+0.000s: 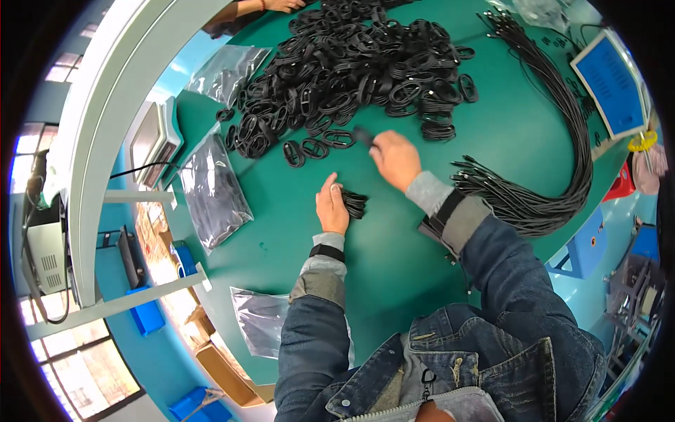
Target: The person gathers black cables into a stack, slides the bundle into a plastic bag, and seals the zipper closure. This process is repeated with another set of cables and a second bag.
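My left hand rests on the green table, its fingers closed around a small stack of coiled black cables, one finger pointing up and away. Farther right, my right hand pinches a coiled black cable, which is smeared by motion. That coil is beside the near edge of a large heap of coiled black cables. Just left of it, a few single coils lie at the front of the heap.
A long bundle of straight black cables curves along the right side. Clear plastic bags lie at the left, another bag nearer me. A scale-like device stands at the left edge, a blue-faced panel far right. Another person's hand shows at the far edge.
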{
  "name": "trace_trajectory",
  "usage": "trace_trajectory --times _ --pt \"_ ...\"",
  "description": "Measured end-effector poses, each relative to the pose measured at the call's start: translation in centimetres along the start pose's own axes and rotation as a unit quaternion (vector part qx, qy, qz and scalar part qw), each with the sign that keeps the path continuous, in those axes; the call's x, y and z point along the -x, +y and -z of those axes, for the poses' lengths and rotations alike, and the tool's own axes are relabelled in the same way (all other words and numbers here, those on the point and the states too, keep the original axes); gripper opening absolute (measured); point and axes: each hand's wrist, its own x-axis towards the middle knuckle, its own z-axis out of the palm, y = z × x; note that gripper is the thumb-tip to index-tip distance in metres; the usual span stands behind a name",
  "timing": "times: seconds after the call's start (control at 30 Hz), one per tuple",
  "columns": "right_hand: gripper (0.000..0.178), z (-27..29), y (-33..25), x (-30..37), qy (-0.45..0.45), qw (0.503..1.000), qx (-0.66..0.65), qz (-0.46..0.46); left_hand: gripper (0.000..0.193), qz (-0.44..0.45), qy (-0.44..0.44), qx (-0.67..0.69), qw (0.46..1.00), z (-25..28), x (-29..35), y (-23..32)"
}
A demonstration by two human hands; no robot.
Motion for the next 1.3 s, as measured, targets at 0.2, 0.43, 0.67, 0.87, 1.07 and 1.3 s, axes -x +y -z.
trace_trajectory --times 0.2,0.43,0.67,0.87,1.07,1.3 --pt "0.02 -1.7 -1.1 -0.5 -0.395 0.899 -0.137 0.131 0.031 -0.017 0.066 0.004 0.998 -0.5 0.0 -0.2" --pt "0.02 -6.0 -0.3 -8.5 -0.19 0.956 0.026 0.224 0.028 -0.026 0.001 0.011 1.0 -0.3 -0.6 0.5" --pt "0.027 -3.7 0.2 -6.3 -0.167 0.975 -0.055 0.136 0.027 -0.042 0.014 0.002 0.999 0.0 -0.5 -0.4" --pt "0.023 -3.5 0.1 0.6 -0.145 0.896 -0.38 -0.178 0.032 -0.013 0.023 0.01 1.0 -0.9 -0.6 -0.1" --pt "0.017 -3.2 0.7 2.6 -0.205 0.839 -0.449 -0.23 0.036 -0.017 0.023 -0.019 0.999 -0.6 -0.6 -0.2" --pt "0.019 -0.4 -0.4 -2.0 -0.424 0.885 -0.191 -0.017 0.032 0.02 0.007 -0.011 1.0 0.0 -0.2 0.2"
